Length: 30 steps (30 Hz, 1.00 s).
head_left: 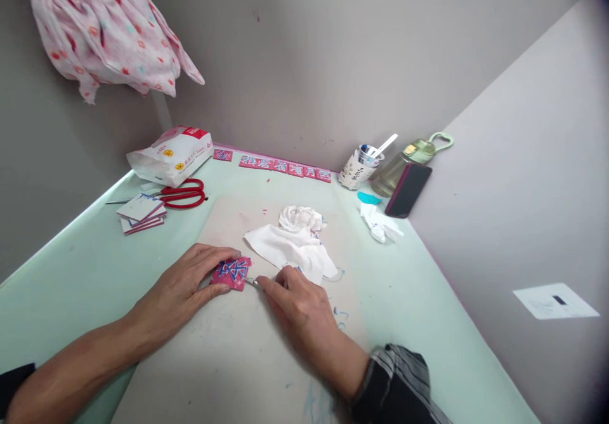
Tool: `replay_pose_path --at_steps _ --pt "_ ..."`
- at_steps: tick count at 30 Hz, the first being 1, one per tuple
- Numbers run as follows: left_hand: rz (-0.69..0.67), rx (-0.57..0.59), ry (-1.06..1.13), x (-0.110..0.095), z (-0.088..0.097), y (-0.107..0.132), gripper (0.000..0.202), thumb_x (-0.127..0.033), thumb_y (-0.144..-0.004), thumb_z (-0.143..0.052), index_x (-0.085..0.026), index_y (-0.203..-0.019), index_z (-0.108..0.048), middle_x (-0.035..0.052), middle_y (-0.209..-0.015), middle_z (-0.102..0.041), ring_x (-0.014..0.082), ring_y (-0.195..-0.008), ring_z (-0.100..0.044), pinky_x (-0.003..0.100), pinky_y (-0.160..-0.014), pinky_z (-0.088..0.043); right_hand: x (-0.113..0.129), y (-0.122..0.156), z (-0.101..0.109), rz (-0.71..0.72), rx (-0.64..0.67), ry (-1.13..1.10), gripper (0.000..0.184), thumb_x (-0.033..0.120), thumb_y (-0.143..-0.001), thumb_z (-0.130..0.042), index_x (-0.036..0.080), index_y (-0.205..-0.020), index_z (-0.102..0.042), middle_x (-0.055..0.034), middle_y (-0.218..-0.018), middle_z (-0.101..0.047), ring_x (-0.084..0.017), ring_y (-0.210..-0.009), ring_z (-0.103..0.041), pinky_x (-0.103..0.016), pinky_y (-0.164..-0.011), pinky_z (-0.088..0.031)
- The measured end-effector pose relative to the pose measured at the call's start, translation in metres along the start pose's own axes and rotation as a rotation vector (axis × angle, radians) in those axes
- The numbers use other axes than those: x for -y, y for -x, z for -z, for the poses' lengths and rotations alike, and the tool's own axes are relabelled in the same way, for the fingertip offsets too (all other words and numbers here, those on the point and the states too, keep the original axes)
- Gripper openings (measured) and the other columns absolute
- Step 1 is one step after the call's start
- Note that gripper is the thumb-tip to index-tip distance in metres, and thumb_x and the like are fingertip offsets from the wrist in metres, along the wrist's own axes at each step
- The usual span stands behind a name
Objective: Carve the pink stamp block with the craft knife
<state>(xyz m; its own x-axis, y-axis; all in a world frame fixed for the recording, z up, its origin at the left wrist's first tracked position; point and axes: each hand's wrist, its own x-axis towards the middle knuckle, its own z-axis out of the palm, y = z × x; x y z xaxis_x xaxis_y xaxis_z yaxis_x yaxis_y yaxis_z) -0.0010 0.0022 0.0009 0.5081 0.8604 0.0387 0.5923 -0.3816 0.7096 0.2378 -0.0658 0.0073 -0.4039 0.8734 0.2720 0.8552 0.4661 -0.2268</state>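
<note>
While left hand point(188, 287) pins pink card point(231, 272), right hand point(297, 303) grip clenched on blade tool point(252, 281), mostly hidden.

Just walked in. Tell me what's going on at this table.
A person sits at a pale green table, working on a board. The left hand presses flat on a small pink piece with blue characters. The right hand holds a thin metal-tipped tool with its tip at the piece's edge. White tissue lies just behind. Red scissors, a stack of cards and a row of finished pink pieces sit farther back.
</note>
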Motion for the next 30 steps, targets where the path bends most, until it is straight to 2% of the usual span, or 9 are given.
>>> replay_pose_path --at_steps 5,9,18,30 --pt "-0.006 0.006 -0.025 -0.0026 0.0015 -0.0001 0.041 -0.05 -0.093 -0.053 -0.033 -0.13 -0.056 0.0024 -0.128 -0.062 0.0263 -0.125 -0.052 0.046 -0.108 -0.044 -0.0004 0.0 0.0029 -0.009 -0.011 -0.032 0.028 0.013 -0.099 -0.049 0.023 -0.12 -0.064 -0.0041 -0.086 -0.058 -0.016 -0.075 -0.055 -0.026 -0.059 -0.037" --pt "0.008 0.004 -0.043 -0.0034 0.0018 0.0012 0.039 -0.046 -0.094 -0.053 -0.032 -0.13 -0.057 0.0028 -0.129 -0.061 0.0265 -0.126 -0.052 0.046 -0.108 -0.044 0.0009 -0.0013 0.0072 0.049 0.008 -0.032 0.025 0.015 -0.099 -0.051 0.023 -0.117 -0.066 -0.0038 -0.084 -0.059 -0.016 -0.072 -0.053 -0.026 -0.06 -0.038" --pt "0.007 -0.006 -0.047 -0.007 0.0021 0.0011 0.036 -0.043 -0.093 -0.054 -0.031 -0.127 -0.059 0.0028 -0.125 -0.063 0.0272 -0.122 -0.054 0.045 -0.104 -0.048 0.0017 -0.0027 0.0068 0.066 0.06 0.033 0.023 0.011 -0.096 -0.054 0.022 -0.113 -0.066 -0.0038 -0.083 -0.059 -0.016 -0.07 -0.051 -0.027 -0.058 -0.033" --pt "-0.025 -0.003 -0.008 -0.0046 0.0008 0.002 0.034 -0.038 -0.095 -0.053 -0.031 -0.129 -0.057 0.0028 -0.125 -0.063 0.0264 -0.122 -0.053 0.044 -0.106 -0.045 0.0046 -0.0064 0.009 0.11 0.069 0.032 0.025 0.01 -0.097 -0.05 0.019 -0.116 -0.064 -0.0041 -0.082 -0.057 -0.016 -0.067 -0.049 -0.028 -0.057 -0.036"
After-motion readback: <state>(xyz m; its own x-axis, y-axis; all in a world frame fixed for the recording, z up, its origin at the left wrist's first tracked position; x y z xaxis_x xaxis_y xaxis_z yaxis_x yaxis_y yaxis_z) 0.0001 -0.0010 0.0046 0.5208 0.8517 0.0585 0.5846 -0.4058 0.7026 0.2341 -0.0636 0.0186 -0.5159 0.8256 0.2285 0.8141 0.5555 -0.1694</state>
